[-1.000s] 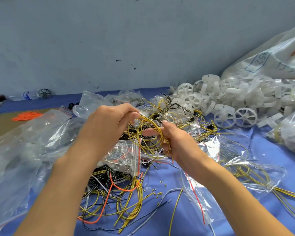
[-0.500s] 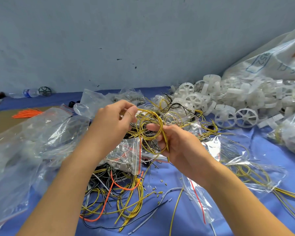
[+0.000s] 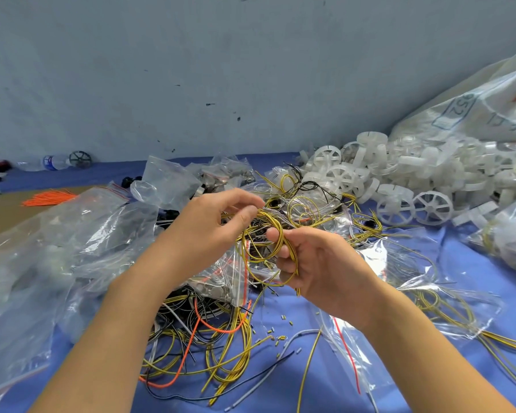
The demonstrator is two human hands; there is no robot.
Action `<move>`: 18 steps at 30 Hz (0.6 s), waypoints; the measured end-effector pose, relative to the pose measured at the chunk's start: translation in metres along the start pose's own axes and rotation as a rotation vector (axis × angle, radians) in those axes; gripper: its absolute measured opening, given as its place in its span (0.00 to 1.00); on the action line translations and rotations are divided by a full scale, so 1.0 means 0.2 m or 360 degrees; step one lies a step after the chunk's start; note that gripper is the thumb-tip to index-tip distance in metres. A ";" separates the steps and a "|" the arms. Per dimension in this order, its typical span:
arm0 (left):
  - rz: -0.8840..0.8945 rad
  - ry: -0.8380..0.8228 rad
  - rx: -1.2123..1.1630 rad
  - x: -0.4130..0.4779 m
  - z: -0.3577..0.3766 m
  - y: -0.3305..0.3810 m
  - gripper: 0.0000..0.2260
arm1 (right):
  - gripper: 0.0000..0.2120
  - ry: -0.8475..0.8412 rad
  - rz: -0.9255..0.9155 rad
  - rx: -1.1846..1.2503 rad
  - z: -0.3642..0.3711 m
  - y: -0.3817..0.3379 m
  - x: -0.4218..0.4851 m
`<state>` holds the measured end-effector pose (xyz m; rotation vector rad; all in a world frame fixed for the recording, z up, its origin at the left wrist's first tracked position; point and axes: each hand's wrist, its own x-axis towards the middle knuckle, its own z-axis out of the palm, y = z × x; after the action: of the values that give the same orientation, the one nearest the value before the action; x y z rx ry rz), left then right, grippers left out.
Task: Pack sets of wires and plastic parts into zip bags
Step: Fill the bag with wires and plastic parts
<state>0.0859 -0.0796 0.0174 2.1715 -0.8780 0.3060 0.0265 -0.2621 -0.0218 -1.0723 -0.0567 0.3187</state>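
At frame centre our right hand [image 3: 319, 263] holds the coil of yellow wire [image 3: 268, 217], grip closed round it; our left hand [image 3: 209, 225] pinches the upper loop; we should wind loops small and even; loose ends would likely snag the bag [image 3: 344, 353] at lower right.

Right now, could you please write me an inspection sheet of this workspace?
Surface: blue cloth, mostly covered.
Job's things: yellow wire coil held above a filled zip bag; white plastic wheels heaped far right; clear zip bags piled left.
Clutter: loose wires, yellow, black and orange, between the forearms; small cut bits beside them; orange bundle far left.
Grips: left hand pinches the coil; right hand curls round it.
Cables: nothing seen besides the job's wires.
Surroundings: grey-blue wall, printed sack, water bottle, dark wheel.
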 end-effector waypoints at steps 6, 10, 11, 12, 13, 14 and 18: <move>0.0023 -0.0034 -0.0055 0.00 0.00 0.00 0.08 | 0.12 0.0004 -0.0017 0.0099 -0.01 -0.01 0.00; -0.0022 0.0142 0.0147 0.00 0.00 0.00 0.06 | 0.13 0.0024 -0.0039 0.0114 -0.01 0.00 0.01; -0.0046 0.0177 0.0213 0.00 0.00 0.00 0.07 | 0.14 0.0040 -0.0048 0.0106 -0.01 0.00 0.01; -0.0062 0.0207 0.0286 0.00 0.00 0.01 0.08 | 0.14 0.0056 -0.0056 0.0096 -0.02 0.00 0.01; -0.0064 0.0224 0.0365 0.00 0.00 0.01 0.09 | 0.14 0.0068 -0.0063 0.0088 -0.02 0.00 0.01; -0.0050 0.0228 0.0456 0.00 0.00 0.01 0.09 | 0.14 0.0075 -0.0069 0.0085 -0.02 0.00 0.01; 0.0005 0.0196 0.0577 -0.01 0.00 0.02 0.09 | 0.14 0.0105 -0.0076 0.0110 -0.03 0.00 0.01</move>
<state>0.0825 -0.0807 0.0186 2.4500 -0.8042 0.6351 0.0304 -0.2668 -0.0245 -1.0105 -0.0121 0.2404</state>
